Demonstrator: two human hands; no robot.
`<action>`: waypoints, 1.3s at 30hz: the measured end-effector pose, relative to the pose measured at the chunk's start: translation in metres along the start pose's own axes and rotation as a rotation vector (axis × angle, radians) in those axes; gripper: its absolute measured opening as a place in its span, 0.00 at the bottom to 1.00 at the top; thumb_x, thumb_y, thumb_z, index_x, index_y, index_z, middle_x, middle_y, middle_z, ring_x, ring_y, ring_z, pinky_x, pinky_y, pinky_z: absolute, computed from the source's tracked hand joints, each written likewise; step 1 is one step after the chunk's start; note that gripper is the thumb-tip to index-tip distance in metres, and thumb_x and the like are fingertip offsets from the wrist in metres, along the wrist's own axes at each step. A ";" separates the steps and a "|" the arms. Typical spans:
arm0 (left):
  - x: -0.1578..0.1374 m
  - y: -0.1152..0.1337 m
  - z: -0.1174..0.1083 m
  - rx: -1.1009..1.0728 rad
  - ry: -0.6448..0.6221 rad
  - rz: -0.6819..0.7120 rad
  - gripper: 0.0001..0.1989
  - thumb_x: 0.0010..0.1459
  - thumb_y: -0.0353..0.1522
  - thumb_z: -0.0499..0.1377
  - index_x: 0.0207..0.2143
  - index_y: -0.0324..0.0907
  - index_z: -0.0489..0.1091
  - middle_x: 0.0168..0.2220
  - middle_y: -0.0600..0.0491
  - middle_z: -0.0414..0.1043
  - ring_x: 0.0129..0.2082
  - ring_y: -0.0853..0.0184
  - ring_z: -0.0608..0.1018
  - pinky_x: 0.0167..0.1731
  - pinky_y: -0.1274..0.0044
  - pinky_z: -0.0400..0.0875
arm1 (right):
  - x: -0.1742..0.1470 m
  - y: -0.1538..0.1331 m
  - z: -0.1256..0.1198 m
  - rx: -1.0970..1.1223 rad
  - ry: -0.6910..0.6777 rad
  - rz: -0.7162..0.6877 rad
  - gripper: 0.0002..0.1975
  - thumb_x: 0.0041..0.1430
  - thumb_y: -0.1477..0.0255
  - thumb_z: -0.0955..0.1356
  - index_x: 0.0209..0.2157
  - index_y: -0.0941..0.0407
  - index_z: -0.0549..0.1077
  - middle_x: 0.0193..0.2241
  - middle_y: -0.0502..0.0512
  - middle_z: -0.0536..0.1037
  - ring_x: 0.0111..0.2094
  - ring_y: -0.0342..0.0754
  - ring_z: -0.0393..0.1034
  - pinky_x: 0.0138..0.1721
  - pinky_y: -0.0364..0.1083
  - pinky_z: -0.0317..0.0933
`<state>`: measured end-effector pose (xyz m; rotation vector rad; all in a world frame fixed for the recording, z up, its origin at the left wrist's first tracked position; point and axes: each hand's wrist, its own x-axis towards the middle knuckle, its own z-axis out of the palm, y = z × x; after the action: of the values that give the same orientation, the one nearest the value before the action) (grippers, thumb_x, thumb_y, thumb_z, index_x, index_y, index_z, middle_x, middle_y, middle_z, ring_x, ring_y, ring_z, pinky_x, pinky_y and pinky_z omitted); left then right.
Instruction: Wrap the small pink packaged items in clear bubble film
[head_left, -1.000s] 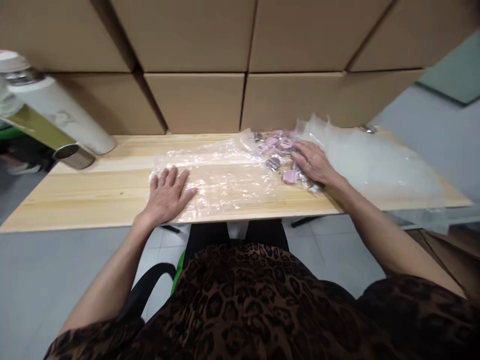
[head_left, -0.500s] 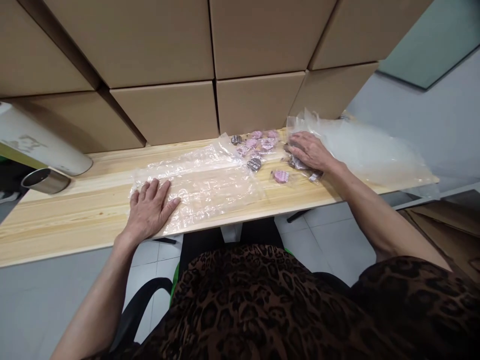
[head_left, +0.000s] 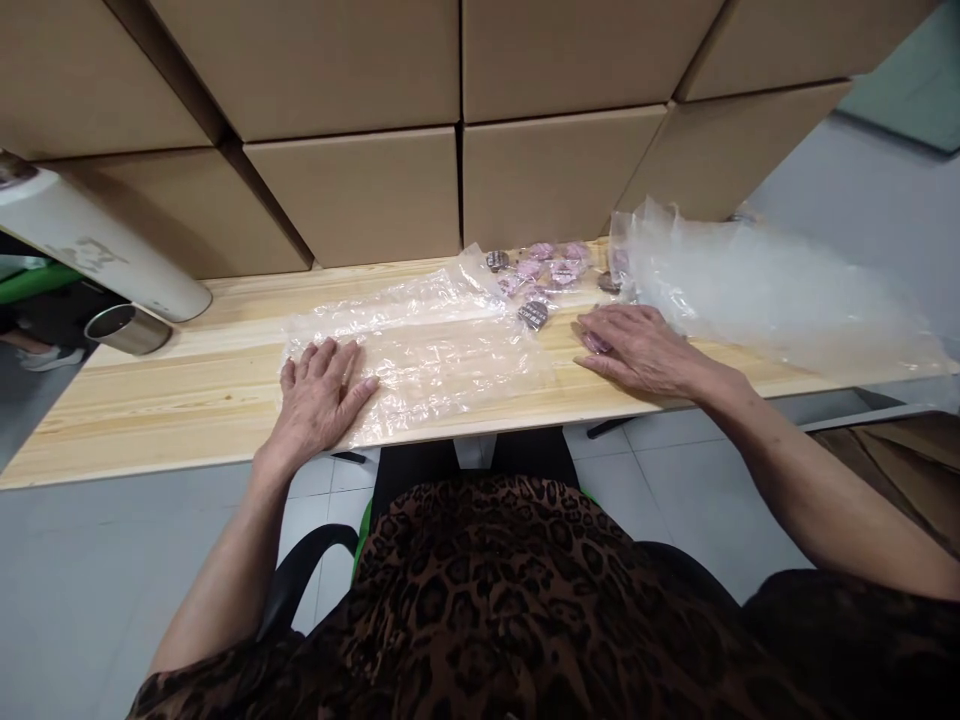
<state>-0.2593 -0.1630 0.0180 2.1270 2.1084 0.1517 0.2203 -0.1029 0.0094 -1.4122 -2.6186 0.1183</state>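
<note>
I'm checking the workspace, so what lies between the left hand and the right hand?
In the head view, clear crinkled plastic stretches from under the left hand toward the right hand, then a strip of wooden tabletop.

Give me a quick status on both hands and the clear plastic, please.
Left hand flat on clear plastic. Right hand over a pink packet, grip unclear. Possible clutter: more packets by the plastic's far right corner.

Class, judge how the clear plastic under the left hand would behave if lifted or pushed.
The clear plastic is probably floppy, as wrinkles run across it. It is likely light, since the tabletop shows through. Unpressed by the left hand, its glossy surface might slide.
</note>
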 end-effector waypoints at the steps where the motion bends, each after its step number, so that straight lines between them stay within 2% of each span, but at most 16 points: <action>1: -0.005 0.005 -0.002 -0.020 0.028 0.016 0.38 0.73 0.53 0.46 0.76 0.45 0.59 0.81 0.41 0.50 0.82 0.45 0.50 0.79 0.49 0.42 | -0.003 0.000 0.001 0.003 -0.008 0.003 0.31 0.77 0.51 0.56 0.66 0.56 0.72 0.64 0.68 0.77 0.68 0.70 0.68 0.68 0.72 0.61; 4: -0.022 0.027 -0.006 -0.095 0.150 0.137 0.34 0.74 0.50 0.49 0.76 0.47 0.58 0.81 0.44 0.51 0.82 0.49 0.51 0.80 0.51 0.43 | -0.011 0.000 0.007 0.065 0.036 0.024 0.31 0.78 0.54 0.55 0.70 0.56 0.67 0.70 0.69 0.71 0.72 0.67 0.66 0.70 0.71 0.61; 8: -0.046 0.065 0.001 -0.245 0.257 0.357 0.31 0.75 0.46 0.53 0.75 0.50 0.58 0.79 0.45 0.56 0.81 0.53 0.56 0.79 0.54 0.50 | -0.022 0.001 0.012 0.099 0.134 0.015 0.41 0.73 0.46 0.62 0.75 0.58 0.61 0.76 0.71 0.61 0.77 0.70 0.55 0.73 0.72 0.57; 10: -0.055 0.083 0.011 -0.346 0.282 0.500 0.29 0.75 0.45 0.54 0.75 0.52 0.58 0.77 0.44 0.60 0.80 0.54 0.59 0.78 0.54 0.54 | -0.027 -0.001 0.011 0.086 0.134 0.013 0.39 0.72 0.45 0.62 0.71 0.58 0.65 0.72 0.73 0.67 0.73 0.72 0.62 0.70 0.73 0.61; 13: -0.063 0.106 0.029 -0.505 0.277 0.681 0.28 0.75 0.43 0.57 0.74 0.53 0.59 0.74 0.43 0.65 0.78 0.56 0.63 0.77 0.55 0.59 | -0.032 -0.007 0.011 0.092 0.128 0.037 0.28 0.76 0.52 0.58 0.62 0.56 0.72 0.59 0.70 0.80 0.60 0.67 0.76 0.64 0.69 0.68; 15: -0.064 0.120 0.038 -0.625 0.242 0.756 0.27 0.75 0.40 0.59 0.72 0.51 0.62 0.72 0.42 0.68 0.76 0.57 0.67 0.75 0.56 0.63 | -0.035 -0.009 0.015 0.087 0.164 0.067 0.24 0.77 0.56 0.57 0.57 0.55 0.74 0.51 0.67 0.83 0.55 0.64 0.79 0.61 0.66 0.71; 18: -0.062 0.142 0.044 -0.850 0.110 0.790 0.25 0.74 0.40 0.60 0.69 0.48 0.67 0.70 0.41 0.71 0.72 0.58 0.72 0.72 0.59 0.68 | -0.037 -0.007 0.024 0.048 0.263 0.114 0.25 0.76 0.58 0.57 0.56 0.58 0.75 0.48 0.70 0.83 0.52 0.65 0.80 0.58 0.66 0.73; 21: -0.058 0.165 0.045 -1.110 -0.159 0.680 0.24 0.73 0.45 0.60 0.67 0.48 0.71 0.68 0.42 0.74 0.69 0.56 0.76 0.71 0.59 0.70 | -0.040 -0.013 0.027 0.072 0.394 0.198 0.27 0.76 0.58 0.57 0.63 0.58 0.72 0.51 0.70 0.84 0.52 0.65 0.81 0.57 0.66 0.75; 24: -0.053 0.187 0.045 -1.462 -0.502 0.435 0.36 0.70 0.54 0.60 0.71 0.42 0.66 0.67 0.35 0.74 0.65 0.52 0.80 0.68 0.57 0.72 | -0.043 -0.041 0.022 0.140 0.520 0.251 0.26 0.77 0.58 0.59 0.68 0.52 0.69 0.54 0.65 0.84 0.51 0.61 0.83 0.54 0.62 0.79; 27: -0.046 0.201 0.045 -1.794 -0.801 0.196 0.46 0.68 0.63 0.53 0.75 0.43 0.57 0.68 0.31 0.71 0.58 0.50 0.84 0.61 0.55 0.77 | -0.044 -0.081 0.012 0.219 0.485 0.050 0.24 0.78 0.59 0.60 0.68 0.52 0.70 0.55 0.64 0.84 0.53 0.59 0.83 0.54 0.60 0.79; 29: -0.042 0.204 0.044 -1.932 -0.908 0.102 0.43 0.70 0.62 0.50 0.74 0.42 0.60 0.66 0.32 0.74 0.53 0.52 0.87 0.57 0.57 0.79 | -0.040 -0.098 0.004 0.321 0.361 -0.166 0.24 0.79 0.57 0.61 0.66 0.52 0.74 0.56 0.64 0.84 0.57 0.59 0.81 0.59 0.61 0.77; 31: -0.041 0.202 0.044 -2.024 -0.935 0.044 0.34 0.73 0.53 0.55 0.70 0.41 0.65 0.61 0.35 0.78 0.48 0.55 0.88 0.56 0.61 0.80 | -0.031 -0.099 -0.003 0.426 0.305 -0.249 0.25 0.79 0.55 0.59 0.65 0.50 0.75 0.58 0.62 0.83 0.61 0.60 0.78 0.61 0.63 0.75; 33: -0.041 0.198 0.044 -2.095 -0.903 -0.015 0.27 0.73 0.42 0.60 0.68 0.40 0.66 0.56 0.38 0.81 0.45 0.59 0.89 0.54 0.65 0.81 | -0.013 -0.086 -0.007 0.447 0.342 -0.145 0.25 0.80 0.55 0.57 0.65 0.49 0.74 0.60 0.61 0.81 0.62 0.60 0.76 0.62 0.65 0.74; 35: -0.043 0.193 0.044 -2.144 -0.852 -0.066 0.24 0.71 0.34 0.61 0.67 0.38 0.67 0.51 0.39 0.83 0.42 0.60 0.89 0.51 0.67 0.81 | 0.010 -0.067 -0.006 0.353 0.342 -0.008 0.24 0.78 0.57 0.60 0.67 0.50 0.72 0.63 0.62 0.79 0.65 0.62 0.73 0.64 0.69 0.70; 37: -0.046 0.189 0.045 -2.169 -0.805 -0.097 0.21 0.70 0.33 0.62 0.63 0.37 0.69 0.47 0.40 0.85 0.40 0.59 0.89 0.47 0.68 0.82 | 0.035 -0.051 -0.002 0.217 0.211 0.005 0.27 0.76 0.60 0.62 0.70 0.54 0.68 0.69 0.66 0.73 0.71 0.66 0.66 0.70 0.73 0.61; 39: -0.048 0.186 0.046 -2.176 -0.767 -0.111 0.19 0.69 0.33 0.63 0.59 0.37 0.70 0.46 0.41 0.85 0.38 0.59 0.89 0.45 0.69 0.82 | 0.056 -0.040 0.003 0.115 0.051 -0.066 0.29 0.75 0.63 0.61 0.72 0.57 0.66 0.73 0.68 0.66 0.74 0.69 0.59 0.73 0.75 0.53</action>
<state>-0.0687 -0.2137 0.0064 0.4396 0.5244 0.8552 0.1564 -0.0780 0.0186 -1.2741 -2.5689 0.2174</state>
